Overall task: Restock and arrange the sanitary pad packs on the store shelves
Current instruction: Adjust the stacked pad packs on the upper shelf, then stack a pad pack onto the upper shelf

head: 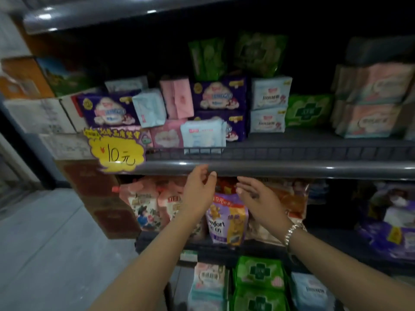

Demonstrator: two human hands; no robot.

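Grey rail: rounded front edge of the shelf point(292, 168) runs just above both hands; low wire fence sits on top of it.
Left hand point(198, 194): raised, fingers loosely spread, tips at the rail's underside; contact unclear. Holds nothing.
Right hand point(258, 198): just beside the left, fingers straight, palm facing left, empty. Metal bracelet point(290, 234) on the wrist.
Gap: open air between the palms; purple pouch point(226, 221) stands right behind it on the lower shelf.
Pad packs: above the hands, behind the fence. Light blue pack point(203, 135) leans on the wire directly over the left hand; purple packs point(219, 95) stacked behind; green pack point(308, 110) and pink-white stacks up right.
Free shelf: bare strip above the right hand.
Price tag point(116, 151): yellow, up left of the left hand.
Floor point(45, 243): grey, open, left of the left arm.
Below arms: more green and pale packs.
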